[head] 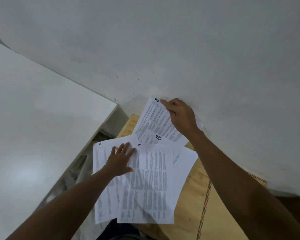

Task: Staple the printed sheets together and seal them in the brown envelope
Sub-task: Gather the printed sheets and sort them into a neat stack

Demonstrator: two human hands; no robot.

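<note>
Several printed sheets lie fanned out on a wooden table [194, 201], each with a handwritten number at its top. Sheet 1 [154, 118] is farthest, against the wall, and overlaps sheet 2 [182, 153]. Sheet 3 [151, 184] lies on top nearest me, with sheet 4 [104, 187] to its left. My left hand [120, 161] rests flat with spread fingers across sheets 4 and 3. My right hand [178, 116] pinches the upper right edge of sheet 1, index finger pointing at its number. No stapler shows. A brown envelope [220, 213] with a striped edge lies under the sheets at the right.
A white wall [180, 49] rises directly behind the table. A white slab or cabinet surface [33, 118] stands at the left, with a dark cluttered gap [80, 167] between it and the table. The sheets hang over the table's left and near edges.
</note>
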